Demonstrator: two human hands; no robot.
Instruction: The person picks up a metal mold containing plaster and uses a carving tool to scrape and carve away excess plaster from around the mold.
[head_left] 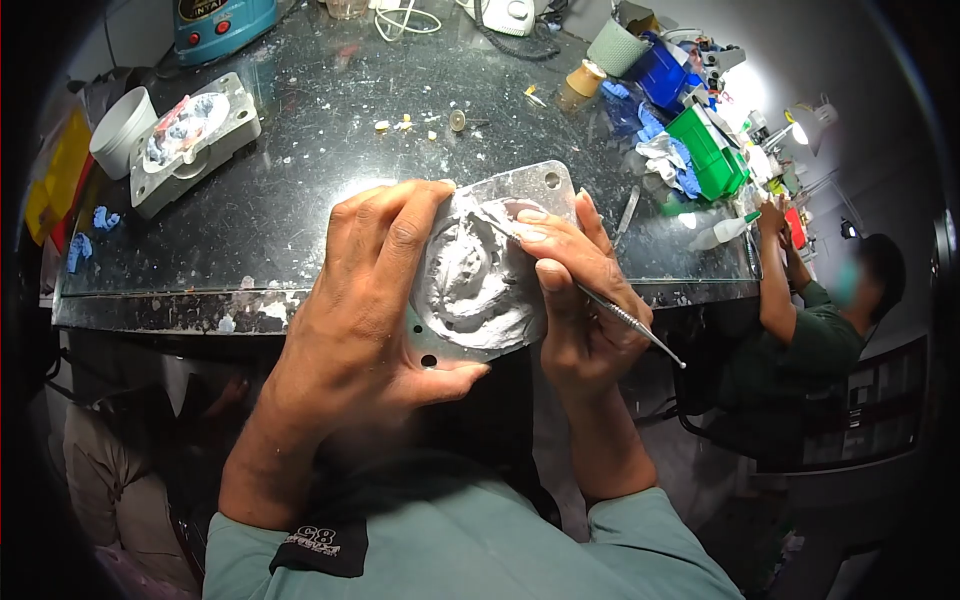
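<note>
My left hand (355,280) is wrapped round the left side of a metal denture flask half (525,182), its thumb along the lower edge. Grey-white plaster (475,275) with a rough, ridged surface fills the round hollow of the flask. Pinched in my right hand (590,310) is a slim metal dental carver (632,322) with a knurled handle. Its working end points into the plaster near the upper rim; the tip itself is hard to make out. The flask is held up, tilted, at the bench's front edge.
On the black bench (330,110) stand another plaster-filled flask half (150,190), a white cup (122,130) and a blue machine (225,35). Small bits and a round disc (457,121) lie mid-bench. Green (705,150) and blue bins (655,75) crowd the right, near a co-worker (815,325).
</note>
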